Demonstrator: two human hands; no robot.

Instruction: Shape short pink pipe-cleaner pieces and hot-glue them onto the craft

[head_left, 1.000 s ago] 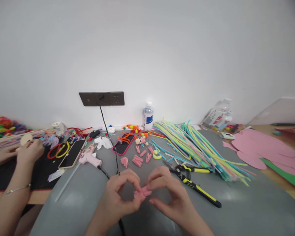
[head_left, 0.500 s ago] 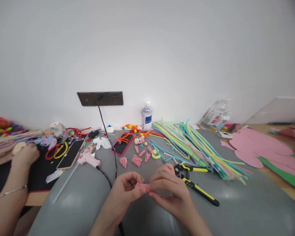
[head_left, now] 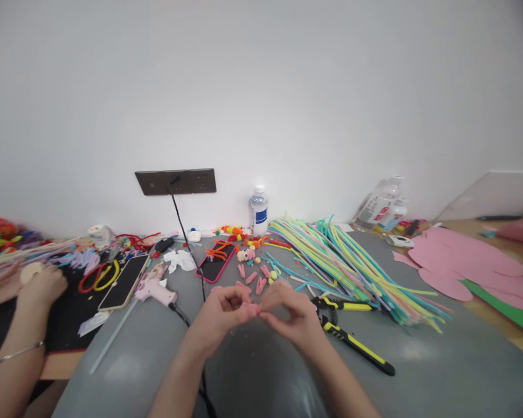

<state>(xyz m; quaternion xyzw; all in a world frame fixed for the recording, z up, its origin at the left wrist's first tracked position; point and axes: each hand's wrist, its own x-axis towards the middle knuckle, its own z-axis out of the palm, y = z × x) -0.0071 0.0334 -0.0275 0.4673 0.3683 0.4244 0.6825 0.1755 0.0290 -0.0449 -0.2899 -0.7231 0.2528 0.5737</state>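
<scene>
On the near side of the bottle [head_left: 258, 217], above the bench [head_left: 422, 366], a small pink piece [head_left: 252, 309] is pinched by the fingers of the left hand [head_left: 214, 318] and right hand [head_left: 297, 318]. It looks light, soft and bendy — best held gently by its ends.

The head camera is looking forward and down, close over the left hand [head_left: 218, 322] and right hand [head_left: 294, 316], facing a white wall [head_left: 261, 98].

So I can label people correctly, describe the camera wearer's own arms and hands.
The left hand and right hand are ungloved. Both forearms are bare as far as they show: no sleeve, watch or bracelet visible.
</scene>
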